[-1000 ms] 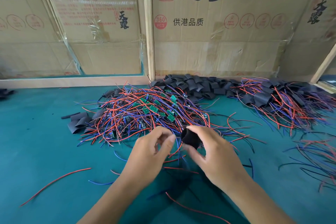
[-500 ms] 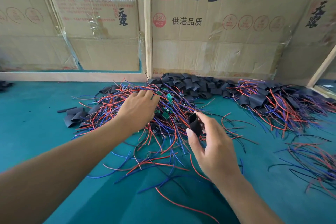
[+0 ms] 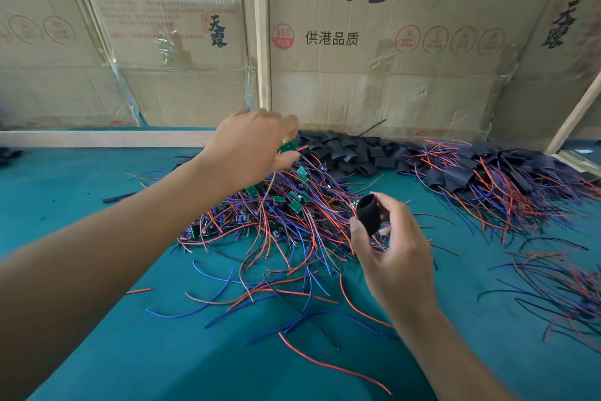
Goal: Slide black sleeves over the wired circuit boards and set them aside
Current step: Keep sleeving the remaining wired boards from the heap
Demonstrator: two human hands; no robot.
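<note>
1. While the left hand (image 3: 250, 148) is lifted above the tangled pile of boards and wires (image 3: 276, 212), its fingertips pinch one green circuit board (image 3: 287, 146) by the edge, and the wires of this board trail down from the pinch into the pile.
2. Because these wires are crossed with many others, I think a fast pull can drag neighbouring boards up with it, or the small board can slip out of such a light pinch.
3. Behind the pinched board and a little to its right lies the heap of empty black sleeves (image 3: 351, 151), against the cardboard wall (image 3: 390, 91).
4. Lower and to the right of the left grip, well apart from it, the right hand (image 3: 390, 244) holds one black sleeve (image 3: 369, 213) between thumb and fingers, with its open mouth turned up toward the board.
5. If the fingers press too hard, the soft tube can flatten, and then the board corners or the loose wire ends may catch at the mouth, in my judgement.
6. Far right of both grips is the set-aside pile of sleeved boards (image 3: 487, 179).
</note>
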